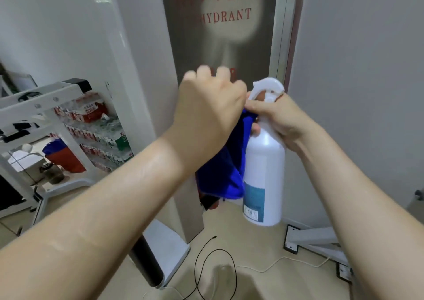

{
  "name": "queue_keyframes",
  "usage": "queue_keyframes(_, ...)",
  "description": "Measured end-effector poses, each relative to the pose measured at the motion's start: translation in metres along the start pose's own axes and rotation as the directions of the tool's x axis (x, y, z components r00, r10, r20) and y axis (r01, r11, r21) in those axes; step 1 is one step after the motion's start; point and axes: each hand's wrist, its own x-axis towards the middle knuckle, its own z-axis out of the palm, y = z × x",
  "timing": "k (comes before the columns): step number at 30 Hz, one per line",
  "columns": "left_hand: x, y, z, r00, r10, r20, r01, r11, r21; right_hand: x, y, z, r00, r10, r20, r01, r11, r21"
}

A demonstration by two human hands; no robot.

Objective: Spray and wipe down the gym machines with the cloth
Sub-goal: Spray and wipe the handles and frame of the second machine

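My right hand (278,120) grips the neck of a white spray bottle (263,162), held upright in front of me with its trigger head pointing left. My left hand (206,109) is raised just left of the bottle, its back toward me and its fingers curled round a blue cloth (226,171). The cloth hangs down below that hand and touches the bottle's side. The two hands meet near the trigger. A white gym machine frame (39,102) stands at the left.
A fire hydrant cabinet door (220,31) is straight ahead between white walls. Stacked bottled-water packs (96,129) sit behind the frame at left. A black cable (215,274) loops on the beige floor. A grey machine foot (319,240) lies at the right.
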Motion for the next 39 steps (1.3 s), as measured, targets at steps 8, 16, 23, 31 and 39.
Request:
queue_keyframes(8,0.04,-0.007,-0.014,0.882,-0.081,0.465,-0.047,0.965,0.257,0.043,-0.018,-0.017,0.962,0.113,-0.249,-0.185,0.94,-0.288)
queue_keyframes(16,0.002,0.015,0.009,0.819,0.099,0.565,-0.15,0.988,0.044,0.04,0.012,-0.005,0.956,0.192,-0.224,-0.269,0.876,-0.401)
queue_keyframes(23,-0.002,0.018,0.062,0.731,-0.136,0.668,0.015,0.983,0.184,0.048,0.023,-0.007,0.964,0.212,-0.161,-0.249,0.93,-0.27)
queue_keyframes(31,0.036,-0.016,0.085,0.405,-0.239,0.883,0.591,0.805,-0.053,0.053,0.028,-0.011,0.979,0.179,-0.1,-0.196,0.96,-0.199)
queue_keyframes(39,0.004,0.015,0.102,0.775,-0.355,0.522,0.406,0.914,0.019,0.034,0.031,-0.01,0.978,0.137,-0.157,-0.174,0.952,-0.254)
